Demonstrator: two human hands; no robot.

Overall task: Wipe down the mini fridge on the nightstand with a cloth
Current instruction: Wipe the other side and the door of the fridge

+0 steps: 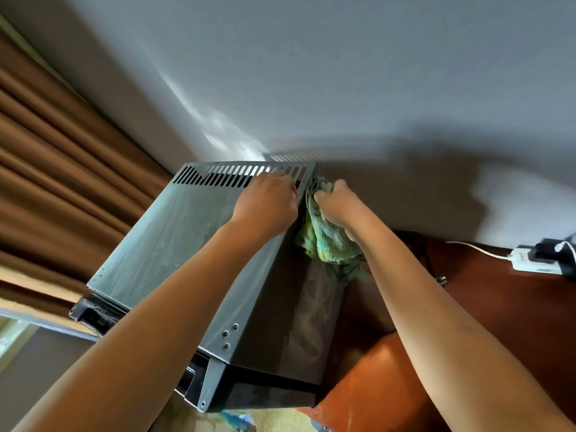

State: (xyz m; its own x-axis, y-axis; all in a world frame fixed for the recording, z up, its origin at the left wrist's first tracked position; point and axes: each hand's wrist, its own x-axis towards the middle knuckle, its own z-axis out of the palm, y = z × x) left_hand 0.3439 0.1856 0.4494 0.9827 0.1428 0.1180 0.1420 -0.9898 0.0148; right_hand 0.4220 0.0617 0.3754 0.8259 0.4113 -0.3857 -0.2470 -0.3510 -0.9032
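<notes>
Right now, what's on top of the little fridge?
The left hand rests on the mini fridge top, by the vent slots. The right hand grips the green cloth against its side. Anything under the hand is hidden.

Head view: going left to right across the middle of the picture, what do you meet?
Brown curtain → mini fridge → left hand → green cloth gripped by the right hand → white charger.

A bedroom or hotel room: brown curtains on the left, a plain wall, a mini fridge on a wooden nightstand.
</notes>
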